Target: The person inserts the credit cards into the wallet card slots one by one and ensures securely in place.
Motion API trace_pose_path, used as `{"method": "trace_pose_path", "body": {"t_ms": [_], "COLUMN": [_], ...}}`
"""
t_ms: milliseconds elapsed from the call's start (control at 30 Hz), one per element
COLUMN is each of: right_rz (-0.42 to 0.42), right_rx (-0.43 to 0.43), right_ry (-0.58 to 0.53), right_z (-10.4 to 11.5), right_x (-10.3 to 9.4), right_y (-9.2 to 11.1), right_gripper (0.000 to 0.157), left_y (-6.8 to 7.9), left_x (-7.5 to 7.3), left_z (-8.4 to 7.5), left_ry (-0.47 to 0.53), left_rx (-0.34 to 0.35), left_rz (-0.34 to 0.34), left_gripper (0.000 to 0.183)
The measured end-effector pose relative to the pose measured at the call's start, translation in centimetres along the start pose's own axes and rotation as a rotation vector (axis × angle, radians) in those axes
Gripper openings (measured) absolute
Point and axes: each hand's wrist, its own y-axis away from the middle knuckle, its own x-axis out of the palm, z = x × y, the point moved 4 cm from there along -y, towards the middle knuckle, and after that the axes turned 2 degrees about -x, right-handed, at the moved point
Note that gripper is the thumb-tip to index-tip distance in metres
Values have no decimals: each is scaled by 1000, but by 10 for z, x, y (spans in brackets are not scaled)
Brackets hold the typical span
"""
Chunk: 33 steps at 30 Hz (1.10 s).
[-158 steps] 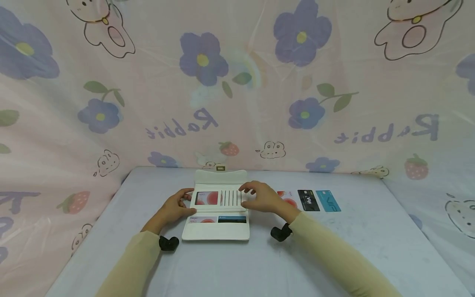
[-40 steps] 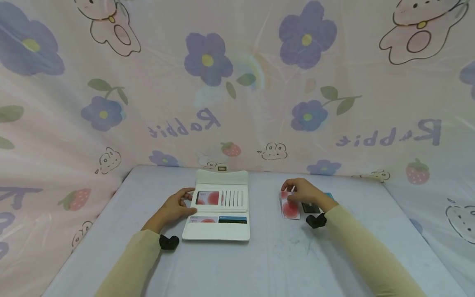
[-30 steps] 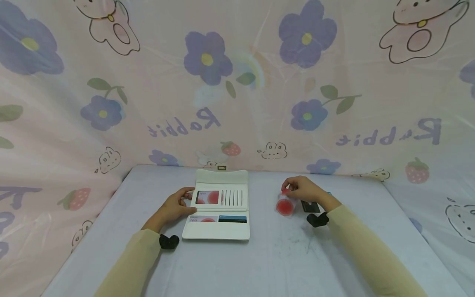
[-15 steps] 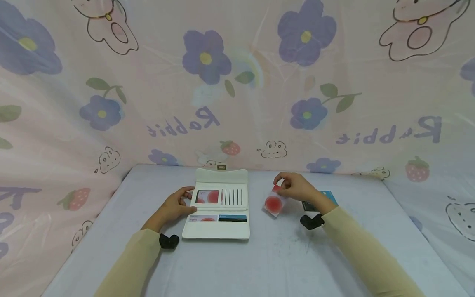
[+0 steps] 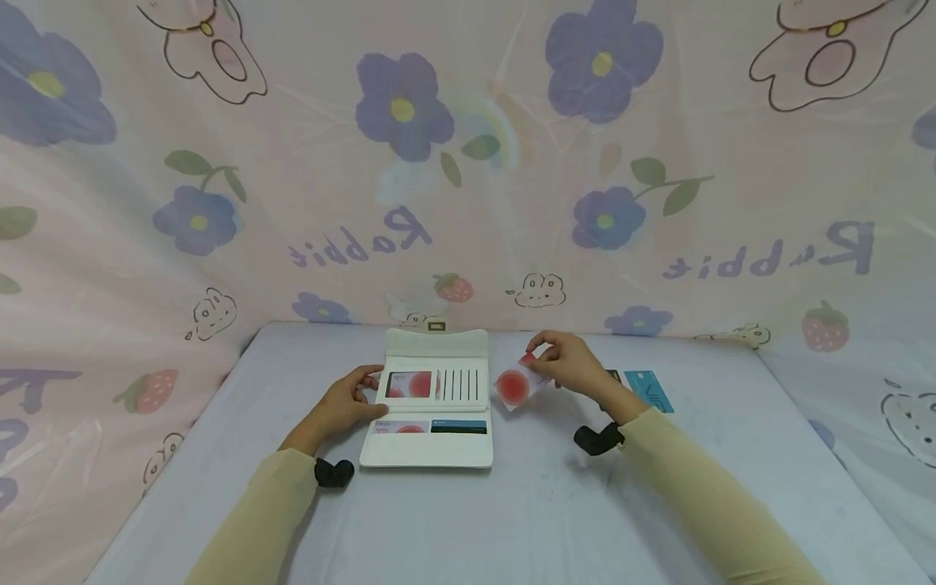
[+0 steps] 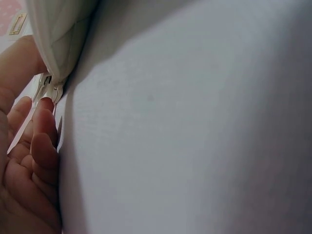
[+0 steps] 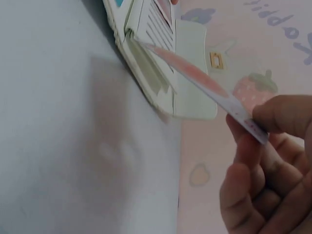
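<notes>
The right hand (image 5: pixel 572 365) pinched the red-circle card (image 5: pixel 513 387) near one end; a slack pinch risked dropping it. The left hand (image 5: pixel 344 406), fingers curled, gripped the white wallet (image 5: pixel 426 452).

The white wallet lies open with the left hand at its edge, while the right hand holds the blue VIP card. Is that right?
No: the right hand holds a red-and-white card, as the head view shows; the blue VIP card lies on the table. The rest stands.

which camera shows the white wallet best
The head view: it shows the open wallet nearly whole, with slots and cards. The left wrist view catches only part at the left hand; the right wrist view shows it slantwise, cut off at the top.
</notes>
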Motion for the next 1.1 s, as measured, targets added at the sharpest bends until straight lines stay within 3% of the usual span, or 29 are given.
{"method": "trace_pose_path", "body": {"t_ms": [467,1100], "right_rz": [-19,-57], "right_rx": [-13,51], "right_ry": [-46,-169], "right_z": [11,13], "right_x": [12,35], "right_y": [-6,-11], "right_gripper": [22,22], "left_y": [-1,-1], "left_x": [-1,0], "left_z": [0,2], "left_ry": [-18,-3], "left_rx": [4,-1], "left_rz": [-2,5], "left_gripper": [78,77]}}
